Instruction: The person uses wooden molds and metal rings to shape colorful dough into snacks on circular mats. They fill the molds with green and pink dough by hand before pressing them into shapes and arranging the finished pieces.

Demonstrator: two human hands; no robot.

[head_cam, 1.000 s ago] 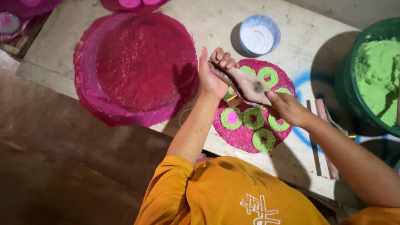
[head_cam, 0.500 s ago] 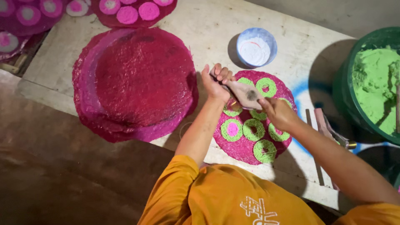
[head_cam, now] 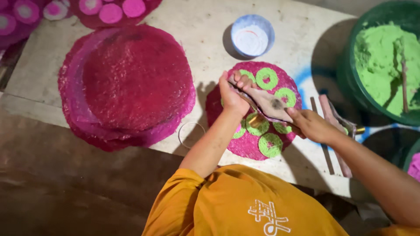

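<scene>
Brown wooden scraper point(head_cam: 267, 104) held at both ends: L hand point(head_cam: 232, 94) closed on tip, R hand point(head_cam: 311, 125) closed on handle, over pink disc point(head_cam: 253, 146) w/ green rings point(head_cam: 266, 78).

Warm, fairly dim light falls from above and to the right of the fingers point(head_cam: 238, 78), throwing soft shadows leftward across the pale table point(head_cam: 192, 48). The floor point(head_cam: 65, 183) below them sinks into murky brown. Colours look oversaturated, the focus is slightly soft throughout, and the edges bend a little
</scene>
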